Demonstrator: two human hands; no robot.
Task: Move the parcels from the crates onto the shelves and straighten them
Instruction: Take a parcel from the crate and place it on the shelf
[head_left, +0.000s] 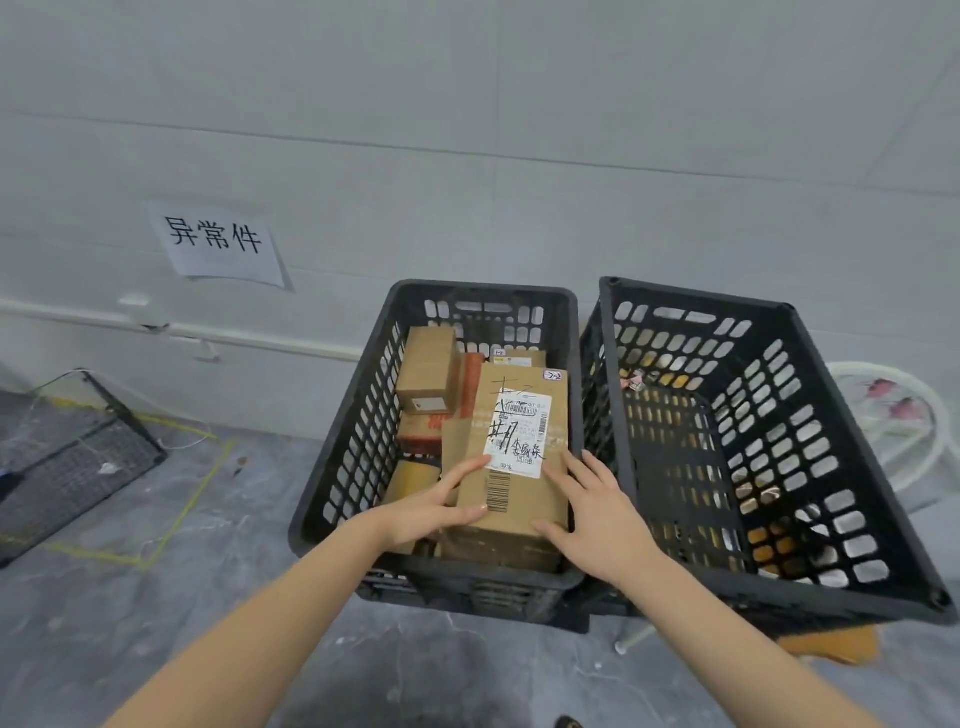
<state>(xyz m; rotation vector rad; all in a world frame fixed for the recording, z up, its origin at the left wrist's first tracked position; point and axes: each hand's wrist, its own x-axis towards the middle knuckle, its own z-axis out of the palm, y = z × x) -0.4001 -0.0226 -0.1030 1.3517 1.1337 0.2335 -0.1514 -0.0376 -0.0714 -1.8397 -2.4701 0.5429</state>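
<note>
1. A large cardboard parcel (511, 499) is seen lying on top of other boxes in the left crate (343, 441), towards its near wall.
2. Its white shipping label (517, 436) is overwritten with black handwriting; a corner sticker (554, 375) seems to read "7-2".
3. The left hand (441, 506) is laid on the parcel's left edge, fingers straight, nothing clasped.
4. The right hand (597, 514) is pressed against its right edge, fingers likewise straight.
5. A wall sign (221, 244), far left, is printed "异常件".
</note>
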